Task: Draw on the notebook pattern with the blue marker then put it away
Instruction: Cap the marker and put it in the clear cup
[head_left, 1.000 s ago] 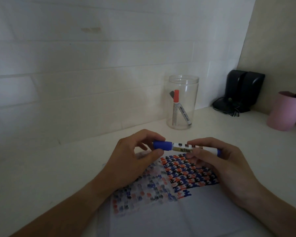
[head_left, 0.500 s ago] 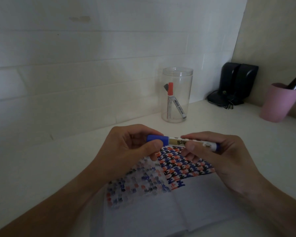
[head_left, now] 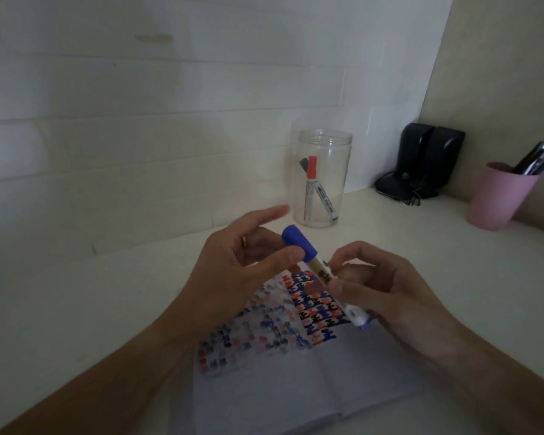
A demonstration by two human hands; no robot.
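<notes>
Gripping the blue marker (head_left: 314, 268) round its barrel, the right hand (head_left: 387, 290) has thumb & fingers closed on it, tail end poking out below the palm. The marker is tilted, cap (head_left: 299, 244) on, pointing up-left, held above the notebook (head_left: 283, 365). Left hand (head_left: 233, 271) is mostly open, fingers spread & blurred, thumb tip touching the cap's lower edge; it holds nothing. A ring shows on one finger. The notebook lies open on the bench (head_left: 76, 309) under both hands, w/ a red-blue-black pattern on its upper part. Behind: a clear jar (head_left: 322, 180) w/ a red-capped marker (head_left: 310, 186) inside, black speakers (head_left: 427, 158) in the corner, a pink cup (head_left: 496, 199) far right.
</notes>
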